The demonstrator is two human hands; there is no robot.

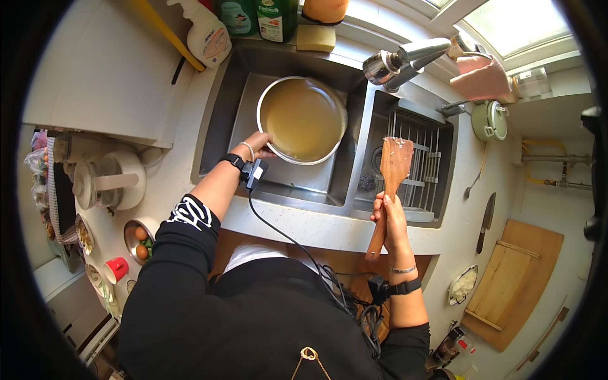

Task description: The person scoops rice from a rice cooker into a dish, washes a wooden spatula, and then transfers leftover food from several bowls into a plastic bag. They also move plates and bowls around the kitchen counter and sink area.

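Observation:
In the large left basin of the stainless steel sink [223,114] sits a round pot [304,119] holding cloudy yellowish-brown liquid. My left hand [257,144] grips the pot at its lower left rim, partly hidden beneath the edge. My right hand [392,216] is closed around the handle of a wooden spatula [397,156], its blade pointing away from me over the smaller right basin. Bits of white food, like rice grains, stick to the blade. Behind the spatula lies a metal dish rack [420,164] inside that basin.
A chrome faucet [403,59] reaches over the divider. A spray bottle [209,40], green detergent bottles [271,21] and a sponge [316,38] line the back. Rightward lie a kitchen knife [486,221], wooden cutting board [515,280] and food dish [463,286]; leftward, a bowl with eggs [137,228]. Cables hang from both wrists.

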